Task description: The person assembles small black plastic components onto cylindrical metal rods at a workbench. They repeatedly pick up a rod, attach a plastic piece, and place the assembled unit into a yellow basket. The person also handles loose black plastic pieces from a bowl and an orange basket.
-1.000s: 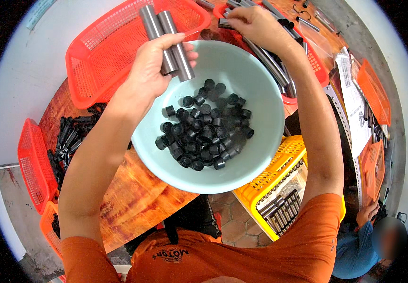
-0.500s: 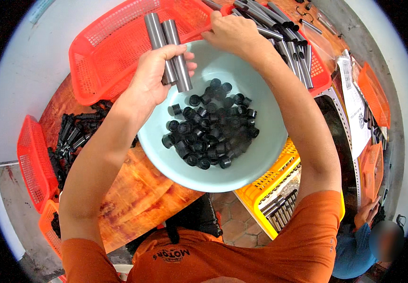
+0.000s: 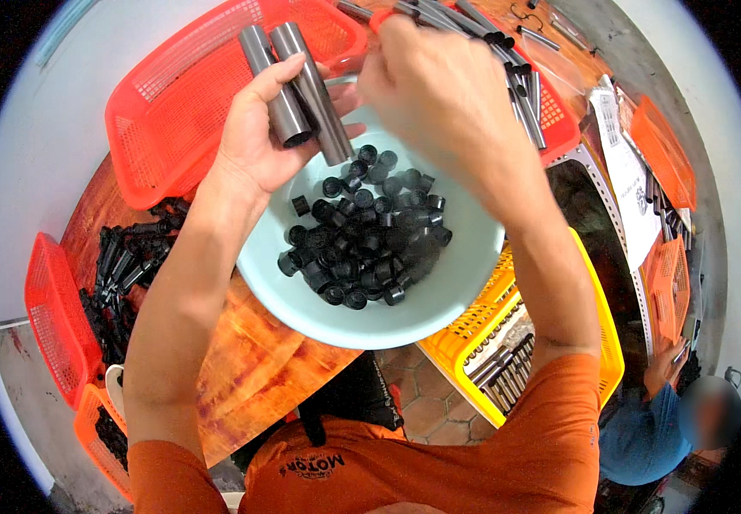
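Observation:
Two dark grey metal tubes (image 3: 317, 94) lie side by side across my left hand (image 3: 250, 146), slanting with their far ends up to the left. The thumb presses on them from above and the fingers curl underneath. Below them is a pale blue round basin (image 3: 302, 319) with a heap of short black cylindrical caps (image 3: 362, 227). My right hand (image 3: 439, 94) is over the basin's far right side, close to the tubes. It is smeared by motion and its fingertips are hidden, so what it holds, if anything, does not show.
Behind the basin are a red basket (image 3: 122, 128) and another red basket (image 3: 566, 128) full of grey tubes (image 3: 516, 77). Black parts (image 3: 122, 265) are piled at left. A yellow crate (image 3: 610, 351) with tubes stands at near right. A co-worker in a blue sleeve (image 3: 645, 441) sits at lower right.
My right hand has come nearer, away from the far basket's rim and closer to the left hand. The two tubes have tilted slightly in my left hand. The whole view has shifted a little.

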`<state>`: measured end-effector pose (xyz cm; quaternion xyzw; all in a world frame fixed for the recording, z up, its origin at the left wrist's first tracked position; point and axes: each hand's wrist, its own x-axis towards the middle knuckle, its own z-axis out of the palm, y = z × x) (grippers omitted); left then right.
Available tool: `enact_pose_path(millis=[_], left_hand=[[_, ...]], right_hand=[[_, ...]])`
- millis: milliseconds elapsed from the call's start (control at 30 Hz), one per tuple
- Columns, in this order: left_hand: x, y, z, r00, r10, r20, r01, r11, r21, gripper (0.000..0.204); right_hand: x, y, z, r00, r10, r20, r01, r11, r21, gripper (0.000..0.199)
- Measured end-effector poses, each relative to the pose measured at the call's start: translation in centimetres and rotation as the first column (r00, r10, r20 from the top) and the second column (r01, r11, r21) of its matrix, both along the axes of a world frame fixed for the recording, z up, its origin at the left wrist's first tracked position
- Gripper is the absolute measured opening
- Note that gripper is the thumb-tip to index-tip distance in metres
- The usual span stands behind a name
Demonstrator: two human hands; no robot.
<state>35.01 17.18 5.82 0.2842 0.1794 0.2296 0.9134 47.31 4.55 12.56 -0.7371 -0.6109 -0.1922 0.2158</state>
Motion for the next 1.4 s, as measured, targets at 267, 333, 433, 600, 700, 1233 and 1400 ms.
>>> enact_pose_path(millis=[267, 333, 433, 600, 700, 1233, 1400], left_hand=[[2.3, -1.3, 0.0, 0.990, -0.065, 0.125, 0.073, 0.995, -0.063, 0.035], [3.4, -1.4, 0.5, 1.000, -0.006, 0.027, 0.006, 1.000, 0.029, 0.033], [5.1, -0.6, -0.2, 0.999, 0.030, -0.021, -0.028, 0.995, 0.091, 0.031], [9.8, -1.1, -0.3, 0.991, -0.073, -0.116, 0.092, 0.982, 0.167, 0.029], [10.7, 0.2, -0.1, 0.986, 0.030, -0.166, 0.012, 0.969, 0.245, 0.030], [15.8, 0.5, 0.9, 0.928, 0.120, -0.352, -0.058, 0.982, 0.182, 0.021], [16.9, 1.4, 1.2, 0.935, 0.018, -0.355, 0.063, 0.974, 0.216, 0.021]], right_hand=[[0.8, -6.0, -3.2, 0.909, 0.253, -0.331, -0.290, 0.955, -0.067, 0.032], [4.2, -5.4, -2.7, 0.850, 0.214, -0.481, -0.154, 0.975, 0.162, 0.039], [9.1, -2.8, 0.6, 0.974, -0.092, -0.207, 0.112, 0.990, 0.086, 0.039], [23.9, 0.6, -3.2, 0.866, 0.085, 0.493, 0.034, 0.973, -0.228, 0.036], [21.1, 2.1, -3.0, 0.892, 0.022, 0.452, 0.115, 0.954, -0.275, 0.036], [22.9, 5.7, -4.3, 0.825, -0.329, -0.460, 0.113, 0.893, -0.436, 0.042], [21.6, 4.6, -2.2, 0.790, -0.396, -0.467, 0.126, 0.852, -0.508, 0.039]])
